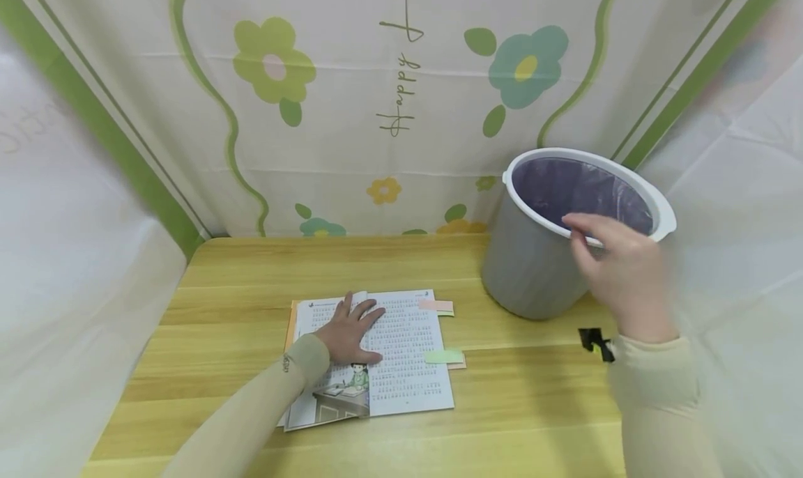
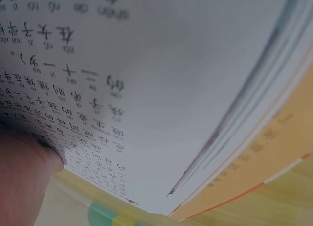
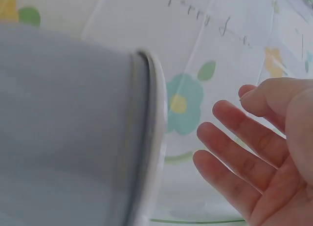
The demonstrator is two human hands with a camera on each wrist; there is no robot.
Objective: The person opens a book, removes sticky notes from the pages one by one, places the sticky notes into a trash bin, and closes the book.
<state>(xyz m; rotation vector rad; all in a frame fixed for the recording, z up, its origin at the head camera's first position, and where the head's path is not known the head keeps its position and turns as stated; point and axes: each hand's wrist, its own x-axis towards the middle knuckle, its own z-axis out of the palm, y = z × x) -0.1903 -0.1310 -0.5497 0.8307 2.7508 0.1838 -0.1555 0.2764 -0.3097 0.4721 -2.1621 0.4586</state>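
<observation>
An open book [image 1: 410,377] with printed text and a picture of a child at a desk lies on the wooden table. My left hand [image 1: 347,330] rests on its left page near the fold, fingers spread. Pink tabs [image 1: 436,306] and green tabs [image 1: 444,357] stick out past the right page's edge. In the left wrist view, an orange sheet [image 2: 254,160] shows under the white pages. My right hand [image 1: 627,272] is raised at the near rim of a grey bin [image 1: 533,269]. The right wrist view shows its fingers [image 3: 234,152] loosely bent beside the bin, holding nothing.
The bin has a white rim [image 1: 666,217] and a dark liner [image 1: 577,185], and stands at the table's back right. A small black item [image 1: 592,342] lies by my right wrist. Flowered cloth [image 1: 351,116] hangs behind the table [image 1: 251,269] and along both sides.
</observation>
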